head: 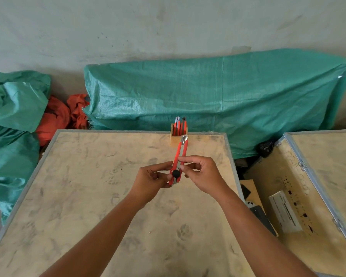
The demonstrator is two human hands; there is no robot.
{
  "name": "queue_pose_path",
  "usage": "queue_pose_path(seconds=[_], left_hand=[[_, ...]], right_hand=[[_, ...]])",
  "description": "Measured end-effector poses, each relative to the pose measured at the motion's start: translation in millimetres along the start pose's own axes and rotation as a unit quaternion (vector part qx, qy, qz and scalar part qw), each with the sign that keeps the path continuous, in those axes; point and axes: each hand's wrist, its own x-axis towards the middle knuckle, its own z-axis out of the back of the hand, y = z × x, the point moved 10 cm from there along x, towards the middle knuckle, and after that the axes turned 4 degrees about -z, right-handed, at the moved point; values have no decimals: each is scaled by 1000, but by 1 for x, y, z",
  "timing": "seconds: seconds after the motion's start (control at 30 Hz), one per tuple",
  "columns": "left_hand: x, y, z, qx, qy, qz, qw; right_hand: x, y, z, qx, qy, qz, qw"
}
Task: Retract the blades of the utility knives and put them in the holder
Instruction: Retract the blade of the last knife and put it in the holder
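Red utility knife (179, 161) held above surface (112, 196), pinched by left hand (150, 181) and right hand (203, 175) fingers. Blade seemingly retracted. Next: insertion into holder (175, 141), alongside knives already stowed.

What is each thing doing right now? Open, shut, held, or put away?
Knife: held in both hands, blade looks pulled in.
Left hand: gripping the knife.
Right hand: pinching the knife.
Holder: upright, with knives in it.
Crate: open.
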Motion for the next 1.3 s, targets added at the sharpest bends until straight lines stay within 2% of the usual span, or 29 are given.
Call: queue_pose_path(seconds=[0.3, 0.63, 0.73, 0.83, 1.03, 1.17, 1.3], left_hand=[[128, 14, -12, 179, 7, -4, 984], [246, 26, -13, 224, 20, -23, 974], [261, 37, -13, 297, 18, -14, 955], [270, 59, -13, 326, 24, 28, 945], [276, 87, -9, 322, 26, 57, 945], [276, 86, -8, 325, 25, 41, 945], [271, 83, -10, 311, 16, 38, 949]], right_hand=[[115, -25, 37, -74, -74, -4, 994], [233, -41, 46, -91, -139, 39, 985], [244, -61, 43, -98, -154, 36, 983], [245, -78, 37, -114, -165, 45, 979], [237, -83, 27, -159, -175, 78, 969], [232, -89, 29, -152, -194, 62, 967], [231, -89, 28, -143, -173, 41, 974]])
